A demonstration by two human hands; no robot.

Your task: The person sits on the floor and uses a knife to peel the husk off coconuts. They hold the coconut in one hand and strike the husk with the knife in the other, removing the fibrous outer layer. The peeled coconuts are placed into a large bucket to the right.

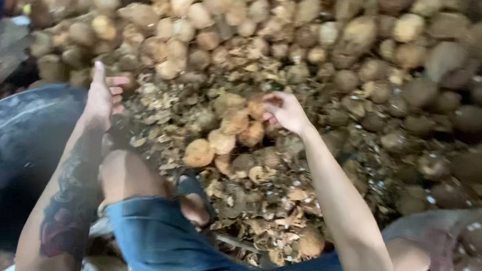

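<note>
Brown coconut (255,106) lies under the right hand (285,111), whose fingers curl onto it.

Large heap of brown coconuts (376,54) ahead of me, filling the far ground. Litter of husk scraps and shell pieces (258,207) before my knees. Dark round basin (7,150) at my left. Blue denim shorts (161,245) on me.

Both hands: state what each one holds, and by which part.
Left hand holds nothing; it is open, fingers spread, above the dark basin. Right hand curls at a brown coconut in the pile; the blur hides any grip.
</note>
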